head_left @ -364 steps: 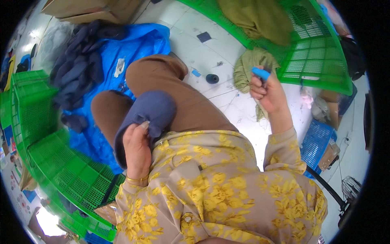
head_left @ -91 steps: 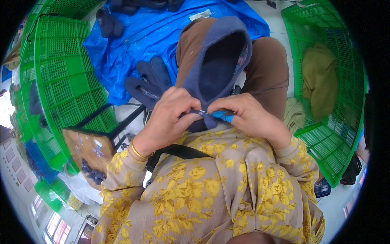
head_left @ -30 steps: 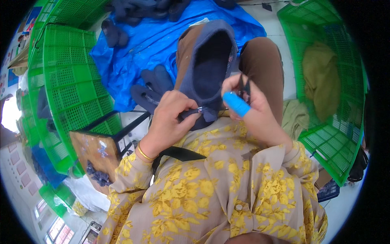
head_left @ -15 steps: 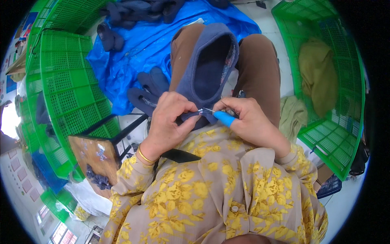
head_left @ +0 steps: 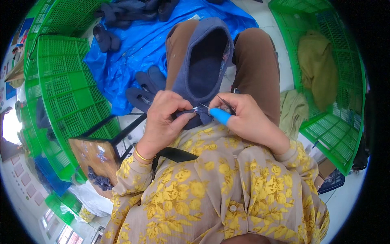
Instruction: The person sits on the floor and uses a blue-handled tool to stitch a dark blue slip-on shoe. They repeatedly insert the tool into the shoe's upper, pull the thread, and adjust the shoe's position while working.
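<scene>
A navy blue cloth slipper (head_left: 183, 75) with a dark inside and patterned lining lies across my lap, its opening facing up. My left hand (head_left: 164, 116) pinches a small navy fabric bow (head_left: 202, 115) with a pale detail at the slipper's near edge. My right hand (head_left: 245, 118) has a blue cover on its thumb. Between that thumb and the index finger it grips a thin sewing needle (head_left: 204, 105), pointing left at the bow. A dark, slim pointed tool (head_left: 226, 103) also sits in the right hand, partly hidden by the fingers.
More navy slippers (head_left: 146, 87) lie on a blue plastic sheet (head_left: 130, 57) ahead and to the left. Green plastic crates (head_left: 67, 85) stand left and right; the right one holds olive cloth (head_left: 317, 69). A wooden stool (head_left: 97, 156) at my left bears small navy bows (head_left: 100, 180).
The view has shifted slightly, so the slipper and both hands appear a little higher and further left. Both hands keep their grips, with the needle still close to the bow.
</scene>
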A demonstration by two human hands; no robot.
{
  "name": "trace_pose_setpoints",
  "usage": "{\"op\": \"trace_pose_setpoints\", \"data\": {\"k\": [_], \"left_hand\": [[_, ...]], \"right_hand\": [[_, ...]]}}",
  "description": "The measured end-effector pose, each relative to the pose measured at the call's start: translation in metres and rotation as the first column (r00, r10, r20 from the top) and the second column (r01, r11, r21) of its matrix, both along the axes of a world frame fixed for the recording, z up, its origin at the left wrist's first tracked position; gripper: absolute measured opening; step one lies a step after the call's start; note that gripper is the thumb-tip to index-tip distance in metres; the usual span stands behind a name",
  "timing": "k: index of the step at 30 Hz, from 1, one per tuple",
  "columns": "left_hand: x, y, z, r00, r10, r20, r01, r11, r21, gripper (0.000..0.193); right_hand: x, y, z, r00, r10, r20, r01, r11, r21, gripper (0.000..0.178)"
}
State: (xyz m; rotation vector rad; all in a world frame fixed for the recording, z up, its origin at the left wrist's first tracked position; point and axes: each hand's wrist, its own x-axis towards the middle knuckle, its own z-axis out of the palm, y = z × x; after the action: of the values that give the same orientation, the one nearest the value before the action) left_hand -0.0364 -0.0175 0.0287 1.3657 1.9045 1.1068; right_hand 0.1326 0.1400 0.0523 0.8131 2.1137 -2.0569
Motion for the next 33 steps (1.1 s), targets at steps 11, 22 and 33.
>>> {"op": "trace_pose_setpoints", "data": {"k": [11, 22, 33], "left_hand": [[0.001, 0.000, 0.001, 1.000, -0.014, -0.026, 0.014, 1.000, 0.012, 0.017], [0.004, 0.001, -0.005, 0.996, -0.005, -0.086, 0.007, 1.000, 0.019, 0.017], [0.006, -0.004, -0.007, 0.997, 0.079, -0.014, -0.078, 0.997, 0.024, 0.019]], "right_hand": [[-0.004, -0.003, 0.000, 0.998, 0.044, 0.037, -0.047, 0.996, 0.080, 0.017], [-0.018, -0.003, -0.002, 0.985, 0.117, 0.126, -0.139, 0.973, 0.185, 0.015], [-0.008, -0.001, -0.026, 0.983, 0.149, -0.104, -0.105, 0.933, 0.346, 0.028]]}}
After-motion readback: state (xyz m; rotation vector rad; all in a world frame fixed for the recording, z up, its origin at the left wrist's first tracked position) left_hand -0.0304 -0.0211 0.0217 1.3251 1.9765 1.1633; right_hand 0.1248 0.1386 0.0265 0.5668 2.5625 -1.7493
